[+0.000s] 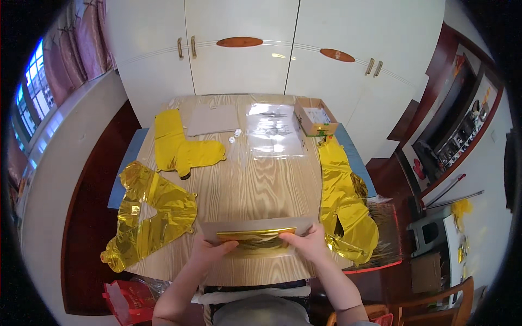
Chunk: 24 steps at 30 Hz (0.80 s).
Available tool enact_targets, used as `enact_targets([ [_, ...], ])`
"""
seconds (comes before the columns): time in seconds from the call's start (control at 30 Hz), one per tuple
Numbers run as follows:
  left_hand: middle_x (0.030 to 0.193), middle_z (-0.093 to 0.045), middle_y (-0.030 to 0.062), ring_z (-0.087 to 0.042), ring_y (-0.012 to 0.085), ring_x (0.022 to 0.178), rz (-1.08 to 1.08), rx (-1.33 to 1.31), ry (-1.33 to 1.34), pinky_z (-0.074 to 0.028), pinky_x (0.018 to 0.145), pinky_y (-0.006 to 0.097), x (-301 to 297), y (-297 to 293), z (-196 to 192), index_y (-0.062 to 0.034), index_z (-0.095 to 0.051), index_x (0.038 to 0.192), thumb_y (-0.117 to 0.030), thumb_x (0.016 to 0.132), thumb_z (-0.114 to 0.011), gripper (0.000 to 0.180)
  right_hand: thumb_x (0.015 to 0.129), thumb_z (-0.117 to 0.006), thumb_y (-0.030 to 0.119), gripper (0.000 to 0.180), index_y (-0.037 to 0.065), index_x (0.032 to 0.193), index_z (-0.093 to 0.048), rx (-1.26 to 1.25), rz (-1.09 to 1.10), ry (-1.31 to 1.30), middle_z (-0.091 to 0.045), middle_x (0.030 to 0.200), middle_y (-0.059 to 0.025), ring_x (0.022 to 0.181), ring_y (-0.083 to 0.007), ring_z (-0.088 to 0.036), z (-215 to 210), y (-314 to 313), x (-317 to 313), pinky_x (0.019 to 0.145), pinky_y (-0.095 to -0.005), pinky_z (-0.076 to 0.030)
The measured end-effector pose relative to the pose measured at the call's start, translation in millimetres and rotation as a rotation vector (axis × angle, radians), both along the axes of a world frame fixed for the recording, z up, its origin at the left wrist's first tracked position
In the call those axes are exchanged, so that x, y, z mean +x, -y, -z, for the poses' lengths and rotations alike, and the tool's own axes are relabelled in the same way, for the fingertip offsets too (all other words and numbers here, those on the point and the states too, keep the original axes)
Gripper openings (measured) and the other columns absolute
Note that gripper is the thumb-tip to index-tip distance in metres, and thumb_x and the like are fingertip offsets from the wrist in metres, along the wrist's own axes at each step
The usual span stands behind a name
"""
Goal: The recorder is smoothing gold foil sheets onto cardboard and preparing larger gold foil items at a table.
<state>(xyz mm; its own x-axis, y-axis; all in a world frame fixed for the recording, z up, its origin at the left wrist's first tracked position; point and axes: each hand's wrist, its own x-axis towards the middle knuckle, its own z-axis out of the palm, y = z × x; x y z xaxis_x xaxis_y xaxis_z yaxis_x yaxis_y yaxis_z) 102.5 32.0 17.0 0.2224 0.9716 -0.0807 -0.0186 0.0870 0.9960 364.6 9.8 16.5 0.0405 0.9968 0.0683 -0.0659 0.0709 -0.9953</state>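
At the near edge of the table, my left hand [213,250] and my right hand [308,243] hold a grey cardboard sheet [261,222] by its two sides. A folded piece of gold foil [255,239] lies on the sheet, pressed under both thumbs; my other fingers are hidden beneath. To the left lies a flat gold foil balloon shaped like an A [163,200]. Behind it is an L-shaped gold foil balloon [185,148]. Another flat gold foil balloon [345,209] lies along the right edge, partly over it.
Toward the back of the wooden table [261,185] lie a grey board [213,119], small white pieces [234,138] and clear plastic bags [276,133]. An open cardboard box [315,130] stands at the back right. A red bag [130,301] sits below left, a wooden chair [435,309] below right.
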Motion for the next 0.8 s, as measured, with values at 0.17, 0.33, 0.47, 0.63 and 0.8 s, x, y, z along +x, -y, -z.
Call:
enact_targets([
  [0.17,0.097,-0.070,0.0009,-0.064,0.0096,0.086,-0.084,-0.033,0.114,-0.052,0.077,0.025,-2.5,2.3,17.5,-0.0017,-0.069,0.107,-0.002,0.084,-0.072,0.023,0.078,-0.080,0.005,0.011,0.005,0.084,-0.071,0.061,-0.002,-0.073,-0.058,0.083,0.0003,0.074,-0.0088,-0.056,13.4,0.3,-0.2,0.066,-0.0244,-0.044],
  [0.33,0.080,-0.069,-0.0026,-0.061,0.0067,0.070,-0.142,-0.017,0.106,-0.049,0.063,0.026,-4.0,7.6,33.9,-0.0023,-0.072,0.098,-0.007,0.085,-0.068,0.014,0.083,-0.075,0.007,0.005,0.006,0.086,-0.071,0.113,0.001,-0.168,-0.061,0.081,0.0002,0.074,-0.0105,-0.056,17.9,20.0,8.8,0.068,-0.0256,-0.043],
  [0.47,0.070,-0.068,0.0033,-0.060,0.0094,0.057,0.302,0.448,0.070,-0.046,0.054,0.027,-15.7,12.2,34.9,-0.0055,-0.075,0.095,-0.007,0.076,-0.072,0.019,0.083,-0.074,0.010,0.008,0.006,0.090,-0.072,0.442,-0.112,0.231,-0.070,0.084,-0.0027,0.076,-0.0159,-0.061,-0.6,57.4,34.3,0.074,-0.0312,-0.045],
  [0.63,0.074,-0.070,0.0093,-0.065,0.0186,0.058,0.590,0.689,-0.143,-0.049,0.054,0.029,29.7,32.3,1.6,-0.0077,-0.075,0.093,-0.011,0.075,-0.076,0.018,0.079,-0.075,0.011,0.016,0.008,0.095,-0.074,0.268,-0.122,0.451,-0.073,0.090,-0.0049,0.080,-0.0183,-0.065,-7.7,135.9,70.6,0.079,-0.0317,-0.045],
  [0.8,0.083,-0.072,0.0097,-0.069,0.0222,0.065,0.762,0.911,-0.255,-0.053,0.056,0.032,81.5,57.6,21.3,-0.0083,-0.073,0.099,-0.015,0.077,-0.077,0.024,0.068,-0.083,0.026,0.035,0.014,0.099,-0.075,0.186,0.187,0.915,-0.072,0.099,-0.0005,0.079,-0.0199,-0.059,-55.6,194.5,105.7,0.072,-0.0297,-0.047],
])
